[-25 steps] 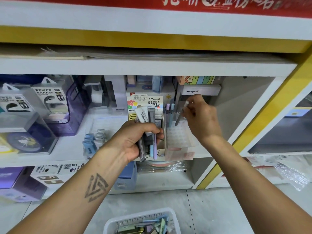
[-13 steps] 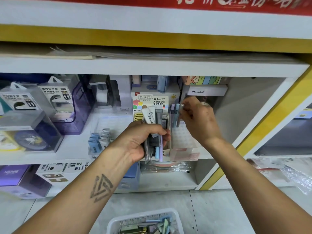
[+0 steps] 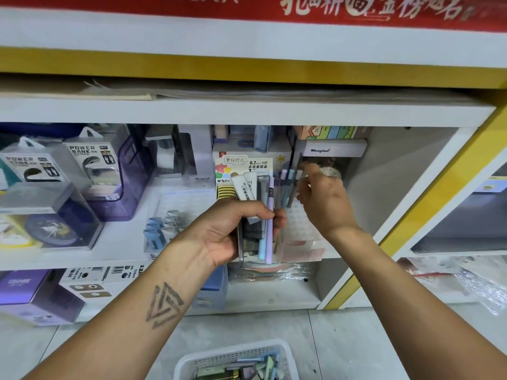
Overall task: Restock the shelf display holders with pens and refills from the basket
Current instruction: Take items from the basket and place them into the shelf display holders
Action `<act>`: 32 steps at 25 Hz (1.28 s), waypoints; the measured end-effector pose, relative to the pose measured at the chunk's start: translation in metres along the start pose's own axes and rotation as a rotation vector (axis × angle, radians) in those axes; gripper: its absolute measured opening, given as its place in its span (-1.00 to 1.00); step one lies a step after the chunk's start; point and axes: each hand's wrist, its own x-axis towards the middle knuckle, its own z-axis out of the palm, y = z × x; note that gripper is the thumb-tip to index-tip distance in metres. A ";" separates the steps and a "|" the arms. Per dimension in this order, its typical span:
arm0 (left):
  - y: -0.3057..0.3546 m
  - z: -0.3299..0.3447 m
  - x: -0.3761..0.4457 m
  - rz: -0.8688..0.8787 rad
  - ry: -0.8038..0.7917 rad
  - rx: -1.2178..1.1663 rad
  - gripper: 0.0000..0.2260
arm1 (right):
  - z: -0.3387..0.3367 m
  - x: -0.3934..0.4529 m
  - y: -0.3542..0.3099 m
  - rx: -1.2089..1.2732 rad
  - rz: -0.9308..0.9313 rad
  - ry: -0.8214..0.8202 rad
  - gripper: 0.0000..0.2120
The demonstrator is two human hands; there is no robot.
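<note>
Spanning the whole view, white shelf (image 3: 82, 250) stocked with power bank boxes (image 3: 90, 165) at far left and clear display holder (image 3: 299, 229) mid-row. Below on the floor, white basket (image 3: 236, 357) holding more pens and refills. Left hand (image 3: 233, 229) wrapped around a bundle of pens and refills (image 3: 260, 215) — upright before the holder. Right hand (image 3: 323, 204) pinching a pen (image 3: 295, 187) at its top, tip down in the holder.

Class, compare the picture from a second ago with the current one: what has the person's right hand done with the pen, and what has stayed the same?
The right hand lowered the grey pen into the clear holder, beside the pens already standing there; its fingertips are still at the pen's top. The left hand keeps gripping its bundle of pens and refills. The basket remains on the floor.
</note>
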 end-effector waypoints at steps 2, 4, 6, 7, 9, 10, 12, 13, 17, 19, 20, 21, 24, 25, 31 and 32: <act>0.000 0.000 0.001 -0.009 -0.001 0.011 -0.81 | -0.007 0.000 -0.007 -0.052 0.018 0.088 -0.86; -0.001 0.001 0.001 -0.010 -0.007 0.026 -0.81 | -0.013 0.000 -0.017 0.284 0.131 0.002 -0.85; -0.001 0.003 0.002 -0.001 -0.028 0.049 -0.79 | -0.020 -0.004 -0.028 0.759 0.292 -0.261 -0.89; -0.002 0.004 0.001 0.003 -0.038 0.063 -0.77 | -0.021 -0.006 -0.030 0.885 0.336 -0.334 -0.88; -0.004 0.008 0.001 0.002 -0.048 0.070 -0.74 | -0.023 -0.008 -0.030 0.999 0.397 -0.343 -0.83; -0.004 0.009 0.002 -0.001 -0.049 0.060 -0.72 | -0.025 -0.008 -0.031 1.031 0.415 -0.322 -0.83; -0.004 0.010 0.003 -0.020 -0.027 0.027 -0.70 | -0.031 -0.006 -0.030 1.066 0.424 -0.254 -0.88; -0.004 0.009 0.004 -0.036 0.005 0.013 -0.72 | -0.036 -0.004 -0.028 1.068 0.425 -0.184 -0.90; -0.004 0.003 0.008 -0.035 0.152 0.006 -0.81 | -0.050 0.006 -0.012 0.923 0.362 0.150 -0.87; -0.003 0.000 0.010 -0.006 0.193 -0.006 -0.83 | -0.045 0.006 -0.010 0.717 0.260 0.196 -0.83; -0.003 -0.002 0.011 0.004 0.204 -0.016 -0.84 | -0.040 0.005 -0.009 0.598 0.204 0.186 -0.82; -0.003 -0.003 0.011 0.009 0.207 -0.022 -0.84 | -0.034 0.004 -0.009 0.477 0.150 0.159 -0.83; -0.004 -0.004 0.012 0.006 0.196 -0.012 -0.82 | -0.014 0.000 -0.009 0.240 0.035 0.053 -0.91; -0.004 -0.005 0.012 0.004 0.193 -0.008 -0.82 | -0.009 0.001 -0.008 0.220 0.015 0.041 -0.92; -0.003 -0.006 0.009 0.008 0.166 -0.007 -0.82 | 0.005 -0.001 -0.007 0.192 -0.052 0.032 -0.90; -0.002 -0.006 0.008 0.009 0.155 -0.006 -0.81 | 0.006 -0.001 -0.007 0.197 -0.041 0.001 -0.89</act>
